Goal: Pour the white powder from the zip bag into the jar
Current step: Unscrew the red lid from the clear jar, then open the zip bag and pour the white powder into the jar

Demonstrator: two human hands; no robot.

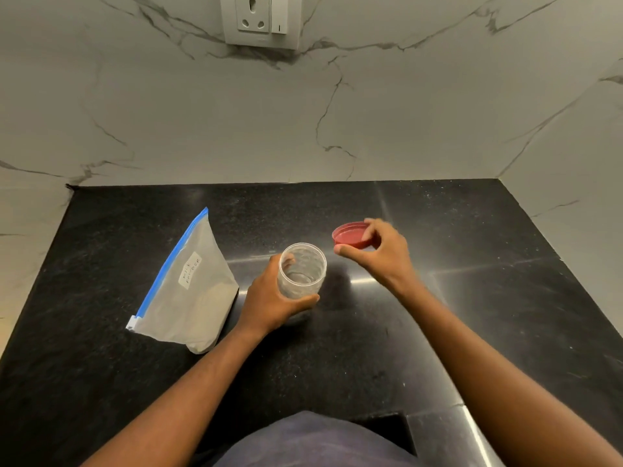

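Note:
A clear plastic jar (pixel 302 270) stands open and empty in the middle of the black counter (pixel 472 315). My left hand (pixel 269 298) is wrapped around its side. My right hand (pixel 384 254) holds the jar's red lid (pixel 349 238) by its rim, off to the jar's right and slightly behind it. The zip bag (pixel 192 288), holding white powder, stands to the left of the jar with a blue zip strip along its top edge and a white handwritten label. The bag's zip looks closed.
Marble walls enclose the counter at the back and on both sides. A white wall socket with a switch (pixel 261 20) sits high on the back wall. The counter's front edge has a cutout near my body.

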